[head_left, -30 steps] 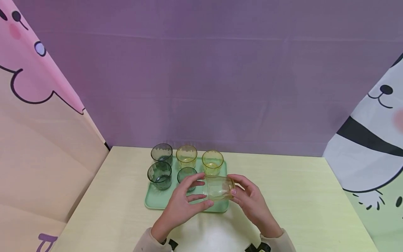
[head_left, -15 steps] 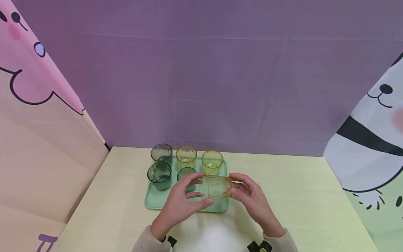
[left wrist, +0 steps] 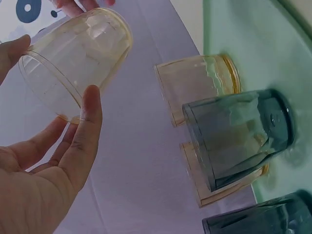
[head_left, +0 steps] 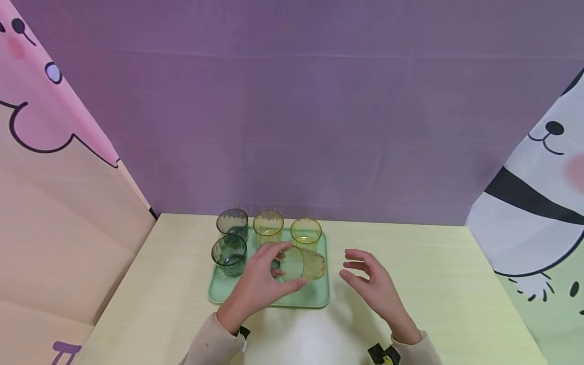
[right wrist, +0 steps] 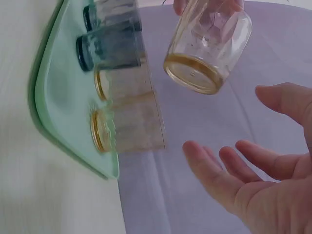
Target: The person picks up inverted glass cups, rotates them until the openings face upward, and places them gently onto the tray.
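Note:
My left hand (head_left: 260, 286) grips a clear amber drinking glass (head_left: 315, 264) near its rim, thumb on one side and fingers on the other. The glass is tipped on its side above the front of a green tray (head_left: 298, 305), its base towards the right. In the left wrist view the fingertips (left wrist: 91, 105) press against the rim end of the glass. My right hand (head_left: 371, 284) is apart from it, to the right of the tray, with fingers spread and nothing in them. The right wrist view shows the thick amber base (right wrist: 192, 73) facing that hand.
On the tray stand two yellow glasses (head_left: 306, 234) at the back, a grey glass (head_left: 232, 223) at the back left and a dark green glass (head_left: 229, 256) before it. Another green glass is mostly hidden behind my left hand. A purple cloth (head_left: 292, 126) hangs behind the table (head_left: 433, 284).
My right hand has let go of the base of the amber glass and moved right. The left hand keeps hold of the glass, which has shifted slightly left and turned.

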